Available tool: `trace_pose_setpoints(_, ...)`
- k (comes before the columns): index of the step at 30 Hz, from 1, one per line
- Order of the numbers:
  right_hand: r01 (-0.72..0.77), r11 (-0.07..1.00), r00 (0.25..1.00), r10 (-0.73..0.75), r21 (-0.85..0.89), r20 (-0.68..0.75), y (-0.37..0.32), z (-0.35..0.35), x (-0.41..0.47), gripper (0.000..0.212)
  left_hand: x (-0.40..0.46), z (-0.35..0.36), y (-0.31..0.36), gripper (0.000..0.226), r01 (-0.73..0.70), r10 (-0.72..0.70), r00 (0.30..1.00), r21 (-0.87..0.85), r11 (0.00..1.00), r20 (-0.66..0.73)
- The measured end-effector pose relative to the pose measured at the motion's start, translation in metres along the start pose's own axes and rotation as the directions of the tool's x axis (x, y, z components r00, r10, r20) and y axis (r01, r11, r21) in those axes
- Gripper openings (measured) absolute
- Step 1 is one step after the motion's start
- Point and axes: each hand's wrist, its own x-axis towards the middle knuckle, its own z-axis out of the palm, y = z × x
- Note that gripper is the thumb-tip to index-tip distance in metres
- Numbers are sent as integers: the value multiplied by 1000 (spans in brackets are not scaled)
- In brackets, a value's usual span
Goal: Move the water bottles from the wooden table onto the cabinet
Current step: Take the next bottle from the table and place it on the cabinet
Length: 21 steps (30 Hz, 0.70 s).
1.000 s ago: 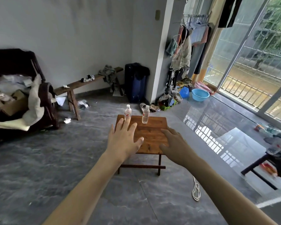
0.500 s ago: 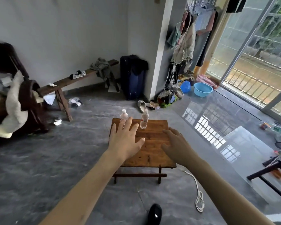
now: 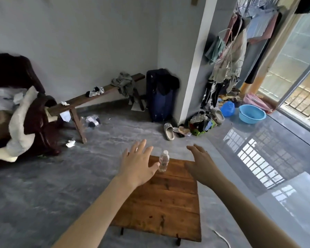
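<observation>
A small wooden table (image 3: 165, 203) stands on the grey floor right below me. One clear water bottle (image 3: 163, 161) with a white cap stands upright near its far edge. A second bottle is hidden behind my left hand (image 3: 138, 162), which hovers open over the table's far left corner, thumb close to the visible bottle. My right hand (image 3: 202, 165) is open too, fingers spread, to the right of the bottle and apart from it. No cabinet is in view.
A long wooden bench (image 3: 97, 97) with clothes runs along the back wall. A dark suitcase (image 3: 159, 97) stands by the pillar. Slippers (image 3: 168, 131), a blue basin (image 3: 251, 114) and hanging clothes (image 3: 227, 56) lie beyond. A cluttered dark chair (image 3: 25, 111) sits left.
I have come closer to the table, which now lies right beneath me. Both hands reached forward toward the bottles, and my left hand now covers the left one.
</observation>
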Motion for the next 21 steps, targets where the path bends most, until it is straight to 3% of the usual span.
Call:
trace_pose_setpoints(7, -34, 998, 997, 31, 51, 70, 28, 23, 74, 61, 74, 23, -3, 73, 26, -25, 994, -4, 1000, 108)
trace_pose_setpoints(21, -213, 974, 972, 204, 74, 113, 67, 100, 181, 62, 227, 113, -29, 86, -110, 110, 942, -16, 994, 316)
